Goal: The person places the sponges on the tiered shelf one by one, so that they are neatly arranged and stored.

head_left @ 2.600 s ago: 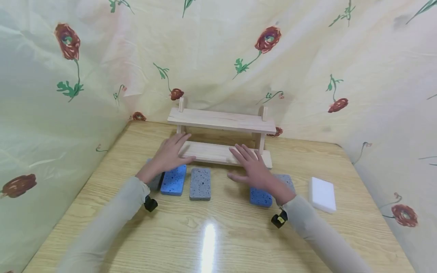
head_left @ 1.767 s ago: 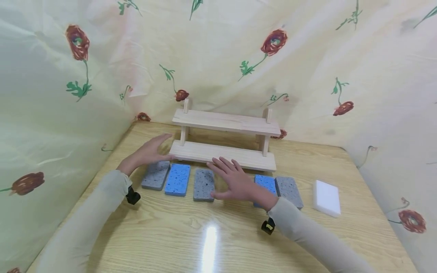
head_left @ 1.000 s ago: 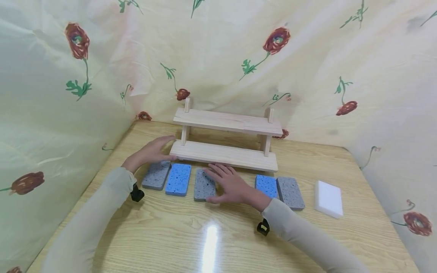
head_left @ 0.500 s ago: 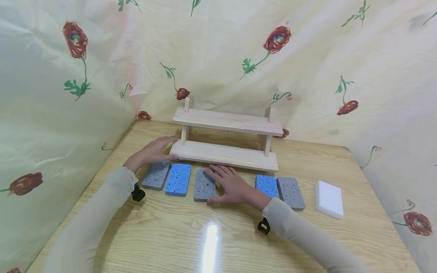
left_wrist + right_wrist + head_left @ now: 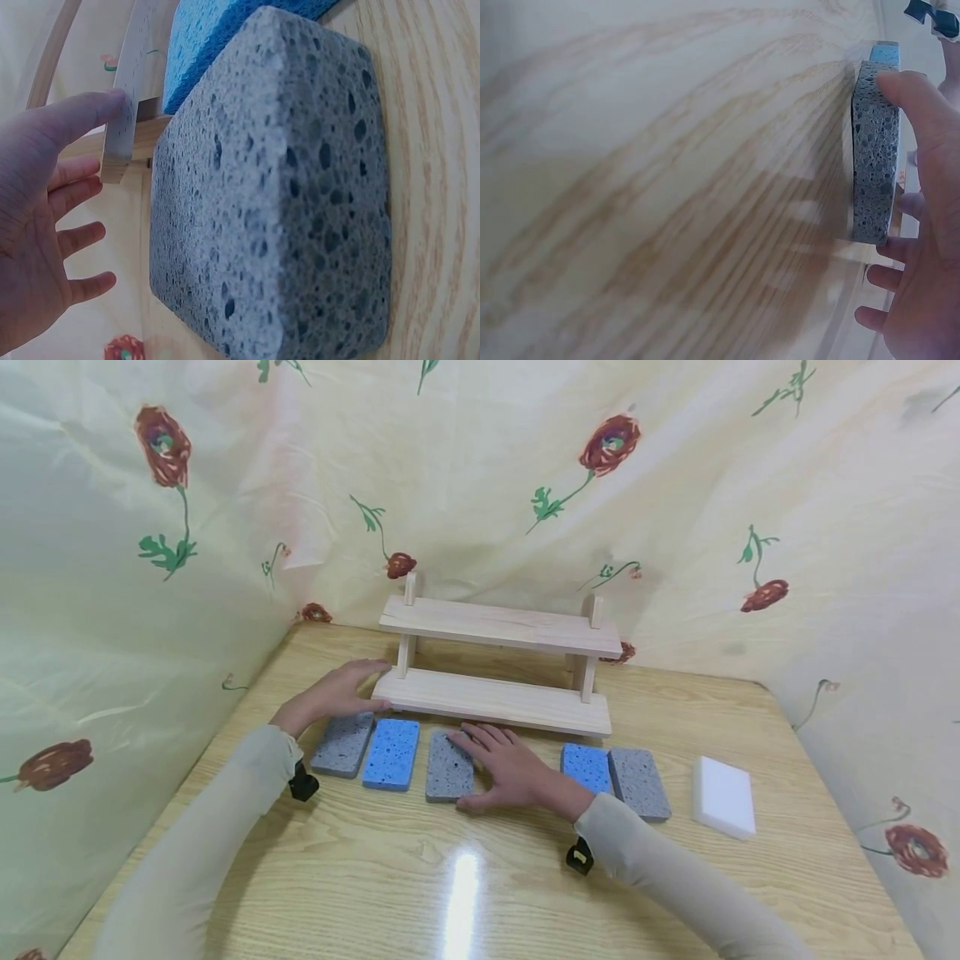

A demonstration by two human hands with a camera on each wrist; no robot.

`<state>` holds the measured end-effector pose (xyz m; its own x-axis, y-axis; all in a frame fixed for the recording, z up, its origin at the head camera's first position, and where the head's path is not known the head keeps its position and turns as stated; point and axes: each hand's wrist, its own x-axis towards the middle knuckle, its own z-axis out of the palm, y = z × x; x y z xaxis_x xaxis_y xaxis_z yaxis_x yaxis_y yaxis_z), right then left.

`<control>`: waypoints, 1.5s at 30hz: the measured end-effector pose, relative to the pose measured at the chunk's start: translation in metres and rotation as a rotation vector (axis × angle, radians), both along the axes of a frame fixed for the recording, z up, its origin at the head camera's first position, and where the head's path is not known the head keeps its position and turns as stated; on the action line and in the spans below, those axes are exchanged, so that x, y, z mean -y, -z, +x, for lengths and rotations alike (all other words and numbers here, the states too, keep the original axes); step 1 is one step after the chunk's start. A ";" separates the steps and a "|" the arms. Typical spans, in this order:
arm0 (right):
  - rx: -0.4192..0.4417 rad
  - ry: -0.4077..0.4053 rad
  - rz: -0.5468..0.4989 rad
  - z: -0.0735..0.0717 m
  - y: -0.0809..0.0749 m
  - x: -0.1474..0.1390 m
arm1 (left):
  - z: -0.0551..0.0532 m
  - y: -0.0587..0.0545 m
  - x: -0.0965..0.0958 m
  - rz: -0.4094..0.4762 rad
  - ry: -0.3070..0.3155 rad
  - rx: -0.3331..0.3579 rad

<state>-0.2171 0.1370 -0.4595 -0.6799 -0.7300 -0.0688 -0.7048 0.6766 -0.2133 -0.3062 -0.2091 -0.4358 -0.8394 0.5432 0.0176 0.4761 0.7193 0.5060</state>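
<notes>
A grey sponge (image 5: 444, 767) lies flat on the table beneath my right hand (image 5: 517, 774). That hand spans the sponge's right side, thumb by the near corner and fingers over the far end. In the right wrist view the thumb overlaps one end of the grey sponge (image 5: 875, 157); contact is hard to tell. My left hand (image 5: 333, 695) hovers past the far end of another grey sponge (image 5: 343, 747), its fingers loosely extended. Its thumb is at the left end of a two-tier wooden shelf (image 5: 487, 700). A blue sponge (image 5: 392, 755) lies between the two grey ones.
Right of my right hand lie a blue sponge (image 5: 585, 767), partly covered by the wrist, a grey sponge (image 5: 640, 785) and a white sponge block (image 5: 723, 797). The shelf stands at the back of the wooden table (image 5: 375, 877), before a flowered curtain (image 5: 480, 468).
Both hands have moved leftward and down from in front of the shelf, the right to the middle grey sponge, the left beside the shelf's end. For the last second they have stayed nearly still.
</notes>
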 end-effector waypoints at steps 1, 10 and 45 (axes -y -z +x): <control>0.003 0.000 -0.001 0.000 0.000 0.000 | 0.000 0.000 0.000 0.002 0.003 -0.002; 0.023 -0.002 -0.002 -0.001 -0.001 0.000 | -0.002 -0.001 -0.001 0.017 0.011 0.002; 0.069 0.014 -0.095 -0.002 0.002 0.003 | 0.002 -0.009 -0.006 0.001 0.024 0.035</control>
<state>-0.2195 0.1345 -0.4615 -0.6865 -0.7257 -0.0468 -0.6766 0.6610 -0.3245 -0.3039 -0.2028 -0.4263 -0.8264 0.5629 -0.0108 0.4750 0.7074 0.5235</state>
